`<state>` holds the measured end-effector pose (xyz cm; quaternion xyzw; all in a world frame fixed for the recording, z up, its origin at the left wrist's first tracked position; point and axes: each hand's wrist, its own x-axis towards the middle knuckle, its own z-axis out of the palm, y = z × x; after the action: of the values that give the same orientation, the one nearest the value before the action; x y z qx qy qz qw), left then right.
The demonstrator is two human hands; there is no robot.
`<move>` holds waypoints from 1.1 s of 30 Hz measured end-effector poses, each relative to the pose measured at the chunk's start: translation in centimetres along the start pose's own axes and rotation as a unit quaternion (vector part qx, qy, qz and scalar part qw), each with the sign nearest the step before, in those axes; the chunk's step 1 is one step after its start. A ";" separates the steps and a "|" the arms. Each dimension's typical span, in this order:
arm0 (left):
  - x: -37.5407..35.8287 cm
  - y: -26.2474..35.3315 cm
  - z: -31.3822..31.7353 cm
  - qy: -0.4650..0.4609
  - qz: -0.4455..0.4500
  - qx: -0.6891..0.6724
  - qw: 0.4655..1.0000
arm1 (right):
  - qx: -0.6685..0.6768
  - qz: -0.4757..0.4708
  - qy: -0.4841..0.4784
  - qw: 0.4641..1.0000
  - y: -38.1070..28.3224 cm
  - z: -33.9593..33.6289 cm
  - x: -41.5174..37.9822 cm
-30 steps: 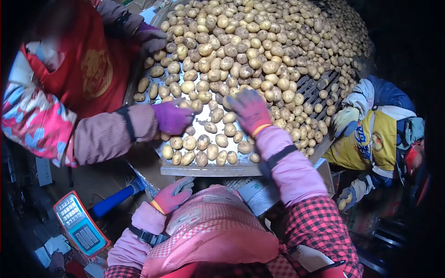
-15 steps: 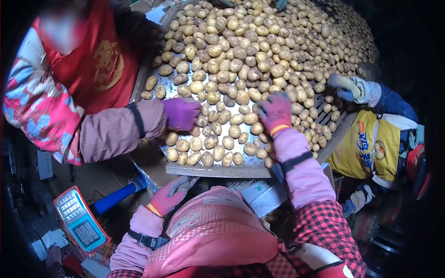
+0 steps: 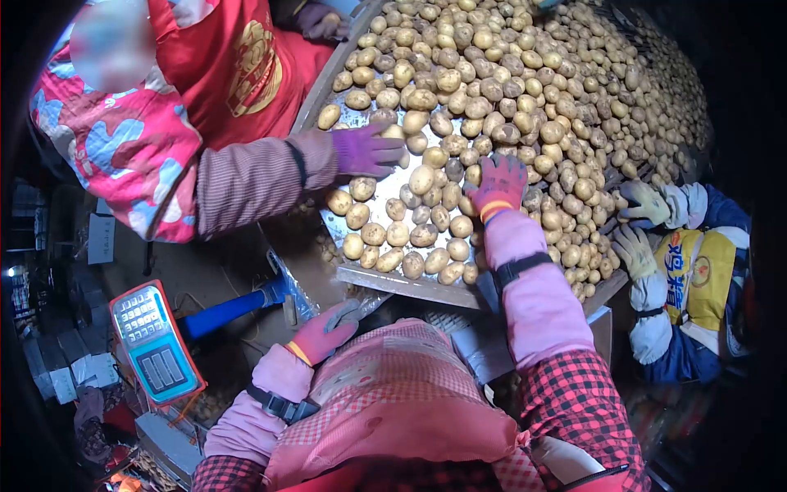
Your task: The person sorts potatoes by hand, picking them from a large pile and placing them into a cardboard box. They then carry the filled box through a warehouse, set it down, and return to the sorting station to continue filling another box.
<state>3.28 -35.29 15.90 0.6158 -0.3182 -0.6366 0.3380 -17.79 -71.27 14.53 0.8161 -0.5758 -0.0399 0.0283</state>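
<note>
My right hand [image 3: 500,182], in a pink glove with an orange cuff, lies spread on the potatoes [image 3: 557,131] heaped over a metal sorting table [image 3: 410,283]. Its fingers are apart and touch potatoes; none is visibly gripped. My left hand [image 3: 326,331], gloved in pink and grey, hangs below the table's near edge, beside my pink checked apron [image 3: 377,377]. Its fingers are partly bent, and whether anything is under them is hidden. Loose potatoes [image 3: 398,234] lie on bare metal near the front edge.
At the left, a co-worker's purple-gloved hand [image 3: 369,151] reaches over the potatoes. Another co-worker's two gloved hands [image 3: 639,225] are at the right edge. A scale display [image 3: 160,343] with a blue post [image 3: 234,312] stands lower left. A white container [image 3: 484,348] sits under the table edge.
The view has shifted, so the table appears farther right. The left co-worker's hand has moved across the potatoes. The right co-worker's second hand has come up to the table edge.
</note>
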 end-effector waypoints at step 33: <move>-1.2 -3.2 -4.4 -0.007 0.004 -0.118 0.993 | 0.186 -0.027 0.073 0.979 4.0 -2.6 -10.3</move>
<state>7.61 -32.39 13.79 0.5659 -0.2456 -0.6728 0.4083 -24.70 -62.92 17.77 0.8232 -0.5471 0.1266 -0.0833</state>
